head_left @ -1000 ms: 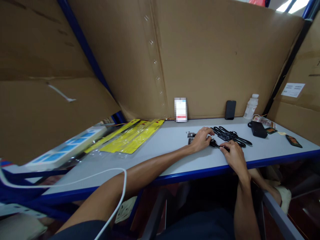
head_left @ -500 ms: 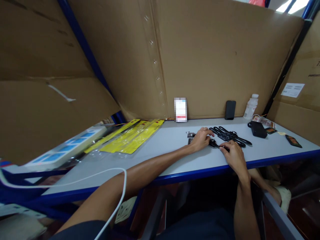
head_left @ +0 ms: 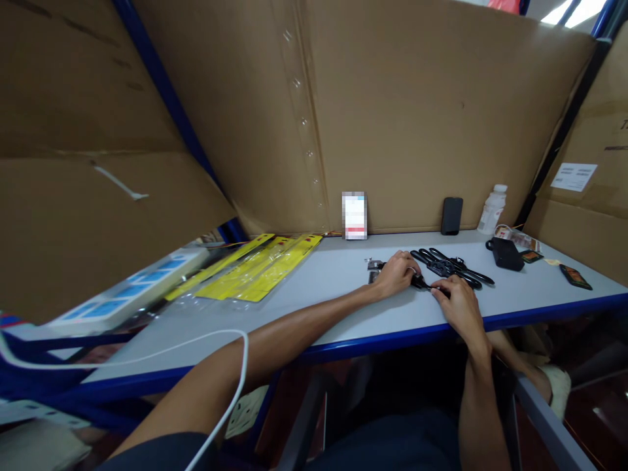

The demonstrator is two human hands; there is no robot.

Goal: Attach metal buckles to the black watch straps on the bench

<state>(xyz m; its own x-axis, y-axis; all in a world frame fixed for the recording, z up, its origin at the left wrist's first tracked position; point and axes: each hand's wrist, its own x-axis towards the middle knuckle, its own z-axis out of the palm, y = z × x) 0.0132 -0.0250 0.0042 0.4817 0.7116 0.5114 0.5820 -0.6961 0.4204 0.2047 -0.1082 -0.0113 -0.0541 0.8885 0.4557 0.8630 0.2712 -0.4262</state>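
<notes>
My left hand (head_left: 398, 272) is bent over the tabletop with its fingers closed on a black object (head_left: 420, 282), most of which the hand covers. My right hand (head_left: 458, 306) pinches the thin end of that same object from the right; its exact kind is too small to tell. Dark and metallic small pieces (head_left: 375, 265) lie just left of my left hand. Behind both hands rests a bunch of long black handled items (head_left: 444, 267), lying across each other.
Yellow cards in clear plastic (head_left: 265, 269) and a white-and-blue box (head_left: 132, 291) lie left. A lit screen (head_left: 354, 216), a black phone (head_left: 452, 216) and a bottle (head_left: 492, 210) stand along the cardboard wall. A black case (head_left: 507, 254) sits right. A white cable (head_left: 196, 337) crosses my left arm.
The fingers of my left hand have curled slightly on the black object. My right hand stays in the same place.
</notes>
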